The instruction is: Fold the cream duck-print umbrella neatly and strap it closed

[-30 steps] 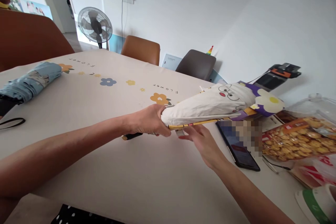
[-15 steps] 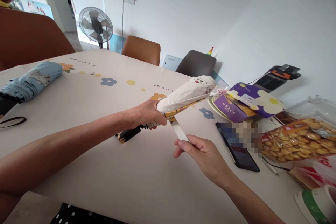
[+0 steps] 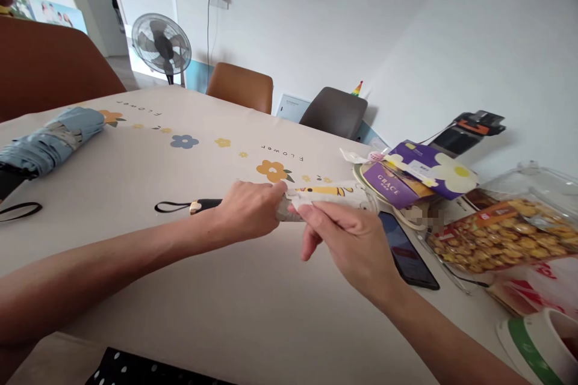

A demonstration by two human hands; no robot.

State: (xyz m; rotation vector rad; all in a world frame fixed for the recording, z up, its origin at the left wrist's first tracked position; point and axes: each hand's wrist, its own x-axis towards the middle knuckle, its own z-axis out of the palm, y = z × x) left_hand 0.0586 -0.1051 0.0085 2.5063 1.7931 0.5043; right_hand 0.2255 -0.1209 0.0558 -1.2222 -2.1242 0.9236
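Observation:
A folded white umbrella with a yellow cartoon print lies almost level above the table, its far end pointing right. My left hand is wrapped around it just past the black handle, whose wrist loop hangs out to the left. Close against the umbrella's near side, my right hand pinches the white closing strap between thumb and forefinger. Most of the strap is hidden by my fingers. At the far left rests a second umbrella, light blue and folded, with a black handle.
Along the right side are a phone, a purple box, a bag of round snacks and a white cup with a green band. Chairs line the far table edge, with a fan behind.
The umbrella has turned and lowered from a raised slant to nearly level, rolling so the yellow print faces up. My right hand has brought the strap up against the umbrella.

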